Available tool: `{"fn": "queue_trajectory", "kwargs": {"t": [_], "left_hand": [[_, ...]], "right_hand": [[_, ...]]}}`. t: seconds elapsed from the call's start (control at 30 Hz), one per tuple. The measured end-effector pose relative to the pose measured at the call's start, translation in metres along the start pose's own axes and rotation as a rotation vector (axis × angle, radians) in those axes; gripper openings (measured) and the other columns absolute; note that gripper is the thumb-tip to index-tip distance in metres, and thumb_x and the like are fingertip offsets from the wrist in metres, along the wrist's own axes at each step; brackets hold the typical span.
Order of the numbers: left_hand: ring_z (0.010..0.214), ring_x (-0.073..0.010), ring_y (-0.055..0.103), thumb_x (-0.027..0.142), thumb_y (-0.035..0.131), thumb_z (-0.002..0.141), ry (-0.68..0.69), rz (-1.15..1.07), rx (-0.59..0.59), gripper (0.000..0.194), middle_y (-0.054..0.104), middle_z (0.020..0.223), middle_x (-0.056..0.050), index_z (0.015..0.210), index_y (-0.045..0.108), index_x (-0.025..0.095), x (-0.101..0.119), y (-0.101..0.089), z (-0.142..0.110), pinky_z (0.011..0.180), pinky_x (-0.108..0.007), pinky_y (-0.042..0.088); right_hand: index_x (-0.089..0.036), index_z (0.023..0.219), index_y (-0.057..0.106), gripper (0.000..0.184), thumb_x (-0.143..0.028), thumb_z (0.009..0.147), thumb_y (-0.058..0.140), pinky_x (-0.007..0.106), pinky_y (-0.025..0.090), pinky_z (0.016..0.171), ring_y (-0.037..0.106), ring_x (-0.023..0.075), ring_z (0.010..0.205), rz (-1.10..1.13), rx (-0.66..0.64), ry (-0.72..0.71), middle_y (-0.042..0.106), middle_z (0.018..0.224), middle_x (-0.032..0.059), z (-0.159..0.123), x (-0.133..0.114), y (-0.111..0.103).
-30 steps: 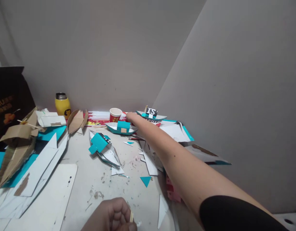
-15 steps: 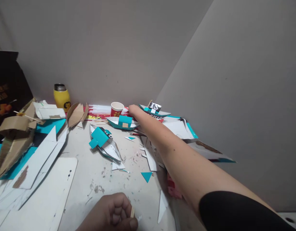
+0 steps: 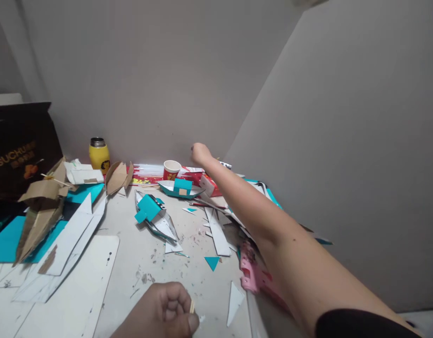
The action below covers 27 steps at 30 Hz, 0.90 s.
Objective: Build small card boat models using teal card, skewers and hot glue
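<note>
Nearby, the left hand (image 3: pixel 169 310) pinches short wooden sticks (image 3: pixel 191 306), while the far right hand (image 3: pixel 201 155)'s grip is unclear; cardboard boats (image 3: pixel 156 218) look built, beside loose cut pieces (image 3: pixel 212 263).

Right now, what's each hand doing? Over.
Left hand: gripping thin pale wooden sticks. Right hand: extended toward grey wall, contents unclear. Red-and-white paper cup nearby.

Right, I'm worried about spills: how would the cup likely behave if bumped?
The cup looks like thin paper, so it's probably light and easily dented. Its wide rim over a narrower base suggests it could tip readily, then roll on its round wall. I can't see its contents.
</note>
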<state>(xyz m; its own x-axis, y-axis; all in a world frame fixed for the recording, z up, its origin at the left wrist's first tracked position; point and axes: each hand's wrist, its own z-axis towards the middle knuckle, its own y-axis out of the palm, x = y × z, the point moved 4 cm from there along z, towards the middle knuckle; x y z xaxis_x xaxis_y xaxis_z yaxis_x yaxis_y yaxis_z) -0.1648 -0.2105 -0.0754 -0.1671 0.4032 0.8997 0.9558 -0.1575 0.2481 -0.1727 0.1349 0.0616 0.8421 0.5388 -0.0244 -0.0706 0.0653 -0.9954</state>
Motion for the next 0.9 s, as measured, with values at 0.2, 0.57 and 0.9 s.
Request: {"fn": "queue_trajectory", "kwargs": {"t": [0.2,0.57,0.9], "left_hand": [[0.049,-0.0094,0.047,0.048,0.071,0.073,0.161,-0.114,0.165,0.034,0.052,0.055,0.003,0.072,0.058,0.017,0.027,-0.013,-0.011,0.051,-0.023,0.035],[0.083,-0.0192,0.059,0.036,0.07,0.079,0.293,-0.173,0.18,0.022,0.067,0.089,-0.009,0.078,0.066,0.014,0.051,-0.004,-0.031,0.072,-0.03,0.045],[0.073,-0.0166,0.059,0.036,0.07,0.079,0.265,-0.169,0.081,0.023,0.069,0.082,-0.009,0.075,0.067,0.013,0.05,0.004,-0.031,0.068,-0.028,0.043]], "right_hand": [[-0.011,0.119,0.051,0.029,-0.013,0.09,0.051,0.02,0.05,0.057,0.062,0.0104,0.066,0.723,-0.046,-0.289,0.064,0.081,0.0052,-0.114,-0.016,-0.05],[-0.017,0.096,0.053,0.028,-0.02,0.074,0.07,0.017,0.041,0.044,0.057,0.007,0.052,1.34,-0.802,-0.406,0.06,0.073,-0.0025,-0.257,-0.052,0.004],[-0.016,0.095,0.053,0.026,-0.02,0.075,0.069,0.017,0.043,0.047,0.058,0.0071,0.054,1.412,-0.78,-0.409,0.06,0.073,-0.0022,-0.275,-0.052,0.018]]}}
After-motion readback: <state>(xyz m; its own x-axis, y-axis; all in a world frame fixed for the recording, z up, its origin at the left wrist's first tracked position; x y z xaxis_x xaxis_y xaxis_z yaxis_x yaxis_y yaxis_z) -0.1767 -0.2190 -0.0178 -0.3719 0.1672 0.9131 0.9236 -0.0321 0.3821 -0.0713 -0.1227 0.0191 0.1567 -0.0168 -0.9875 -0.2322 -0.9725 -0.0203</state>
